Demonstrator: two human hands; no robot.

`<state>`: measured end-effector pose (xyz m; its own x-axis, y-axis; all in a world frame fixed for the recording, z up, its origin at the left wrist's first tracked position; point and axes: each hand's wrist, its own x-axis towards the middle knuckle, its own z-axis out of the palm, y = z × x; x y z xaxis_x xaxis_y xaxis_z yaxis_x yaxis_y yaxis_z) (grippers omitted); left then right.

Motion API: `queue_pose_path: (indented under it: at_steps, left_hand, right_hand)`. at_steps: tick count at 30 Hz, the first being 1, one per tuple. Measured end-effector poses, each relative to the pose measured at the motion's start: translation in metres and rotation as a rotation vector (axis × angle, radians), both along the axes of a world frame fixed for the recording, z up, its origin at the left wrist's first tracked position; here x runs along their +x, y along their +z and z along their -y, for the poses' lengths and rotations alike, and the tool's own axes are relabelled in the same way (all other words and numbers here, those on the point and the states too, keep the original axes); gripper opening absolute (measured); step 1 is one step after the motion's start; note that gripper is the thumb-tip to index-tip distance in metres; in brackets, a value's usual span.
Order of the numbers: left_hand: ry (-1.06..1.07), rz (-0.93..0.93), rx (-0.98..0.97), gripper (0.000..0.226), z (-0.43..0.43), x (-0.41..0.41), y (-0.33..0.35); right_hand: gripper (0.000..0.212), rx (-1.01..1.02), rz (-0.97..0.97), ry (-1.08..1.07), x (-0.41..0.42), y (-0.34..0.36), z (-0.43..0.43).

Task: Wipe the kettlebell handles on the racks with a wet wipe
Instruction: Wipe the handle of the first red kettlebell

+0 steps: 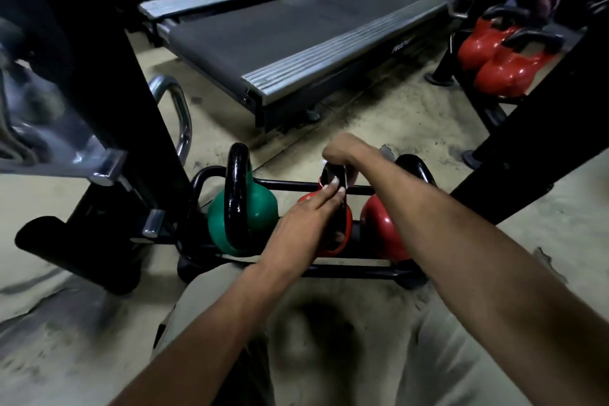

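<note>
Left hand (304, 219) in first: fingers straight and pressed together, laid flat against the side of the black handle (333, 173) on the middle red kettlebell (346, 224). Right hand (342, 153) comes over the top, fingers curled round the crown of that same handle. A sliver of white peeks out under it, too small to call it the wipe.

Count them: three kettlebells on the low rack (359, 270) at centre frame, a green kettlebell (260, 204) on the left, then the middle red, then a second red kettlebell (382, 227). Two more red ones (504, 72) sit upper right.

Tight on the left, where a black machine frame (131, 109) stands just beside the rack. Open floor (379, 122) lies beyond, up to the treadmill (296, 30).
</note>
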<state>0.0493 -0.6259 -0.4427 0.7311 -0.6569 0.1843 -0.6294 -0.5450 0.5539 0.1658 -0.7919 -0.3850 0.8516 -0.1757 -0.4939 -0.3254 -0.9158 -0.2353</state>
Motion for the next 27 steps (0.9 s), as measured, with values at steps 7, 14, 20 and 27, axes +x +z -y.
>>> queue_pose_path:
  at_steps: [7,14,20,27]
  left_hand:
    - [-0.026,-0.086,-0.125,0.084,0.000,0.005,-0.011]
    - [-0.053,-0.060,-0.190,0.081,-0.003,0.008,-0.018]
    - [-0.060,-0.079,-0.240,0.079,-0.005,0.008,-0.021]
    - [-0.053,-0.066,-0.273,0.080,-0.008,0.012,-0.022]
  right_hand:
    - [0.039,1.397,0.128,-1.103,-0.059,-0.056,0.003]
    - [0.042,1.631,0.176,-1.258,-0.061,-0.080,0.003]
    - [0.049,1.435,0.127,-1.218,-0.062,-0.080,0.005]
    - [0.008,1.087,0.333,-1.168,-0.033,-0.101,0.026]
